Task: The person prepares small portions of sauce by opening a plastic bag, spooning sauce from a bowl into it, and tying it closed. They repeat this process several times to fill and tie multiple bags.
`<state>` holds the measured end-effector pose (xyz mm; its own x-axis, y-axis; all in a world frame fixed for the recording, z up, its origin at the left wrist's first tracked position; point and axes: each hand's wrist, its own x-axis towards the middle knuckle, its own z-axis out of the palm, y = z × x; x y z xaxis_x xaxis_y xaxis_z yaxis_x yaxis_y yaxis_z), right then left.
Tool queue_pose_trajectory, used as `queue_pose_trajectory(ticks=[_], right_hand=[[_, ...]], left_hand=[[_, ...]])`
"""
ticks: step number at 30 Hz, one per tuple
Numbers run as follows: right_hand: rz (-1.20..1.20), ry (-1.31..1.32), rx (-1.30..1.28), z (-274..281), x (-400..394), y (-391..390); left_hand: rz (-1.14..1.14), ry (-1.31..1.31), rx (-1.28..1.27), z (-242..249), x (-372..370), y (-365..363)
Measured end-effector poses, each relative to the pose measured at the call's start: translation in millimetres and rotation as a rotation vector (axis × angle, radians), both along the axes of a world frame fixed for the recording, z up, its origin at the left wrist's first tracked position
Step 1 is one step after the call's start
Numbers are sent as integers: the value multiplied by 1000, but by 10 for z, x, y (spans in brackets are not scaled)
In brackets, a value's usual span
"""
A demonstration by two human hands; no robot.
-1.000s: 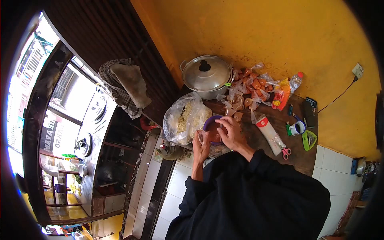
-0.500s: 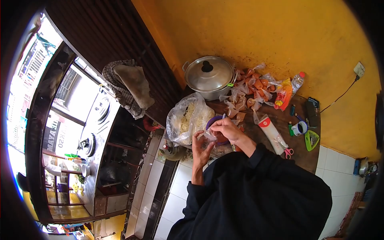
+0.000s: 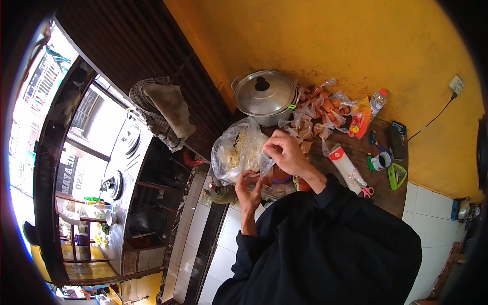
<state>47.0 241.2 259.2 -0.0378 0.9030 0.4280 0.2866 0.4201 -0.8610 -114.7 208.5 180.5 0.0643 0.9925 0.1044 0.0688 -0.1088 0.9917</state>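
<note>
On the left of the dark wooden counter point(image 3: 378, 195) sits a big clear plastic bag of pale yellow noodles point(image 3: 238, 148), and just in front of it the person's left hand point(image 3: 250, 187) is curled shut, fingers pinching the lower end of a small clear plastic pouch point(image 3: 265, 163). The right hand point(image 3: 283, 151), raised a little above it, is closed on the pouch's upper end, so the film is stretched between the two hands over a purple bowl of reddish sauce point(image 3: 278, 176), mostly hidden beneath them. This looks like the twisting or knotting of a filled sauce pouch; the next move would call for a firm pinch at the neck while the top is wound round. Behind stand a lidded steel pot point(image 3: 264, 96) and a heap of tied orange sauce pouches point(image 3: 320, 109); red-handled scissors point(image 3: 366, 191) lie far right.
</note>
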Motion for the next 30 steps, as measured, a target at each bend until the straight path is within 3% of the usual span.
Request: queue_pose_trajectory(ticks=[1, 3, 5, 7, 10, 12, 13, 16, 18, 23, 25, 26, 27, 28, 29, 30], right_hand=[[36, 32, -6, -16, -18, -17], [70, -36, 8, -46, -104, -61], [268, -116, -88, -73, -219, -150], [198, -137, -54, -273, -310, -118], [179, 741, -627, -288, -305, -67], [105, 798, -649, -421, -287, 5], [32, 852, -669, -497, -290, 40], [-52, 980, -684, -500, -286, 107], [-116, 1064, -692, -419, -277, 145], [-47, 1070, -623, -433, -207, 210], [20, 894, -519, -373, -210, 205], [110, 645, -442, -428, -172, 216], [197, 569, -386, -387, -138, 187], [229, 553, -410, -338, -117, 126], [264, 536, -431, -225, -128, 36], [326, 410, -296, -313, -172, -66]], left_hand=[[-4, -1, -2, -20, -47, 24], [-120, 258, 124, 75, -84, 69], [-204, 296, 194, 102, -77, 11], [-331, -116, -192, 9, -39, -13], [-205, -192, -187, 109, 39, -120], [-98, -221, -183, 159, 106, -204], [2, -267, -324, 261, 196, -269], [48, -445, -239, 180, 303, -262], [-210, -594, -355, 354, 280, -276], [-213, -666, -365, 394, 296, -260], [-215, -683, -349, 363, 292, -241], [-9, -738, -287, 264, 285, -213], [196, -785, -226, 228, 274, -206], [-12, -783, -235, 243, 92, -201], [107, -862, -214, 269, 53, -178], [156, -913, -267, 231, -24, -138]])
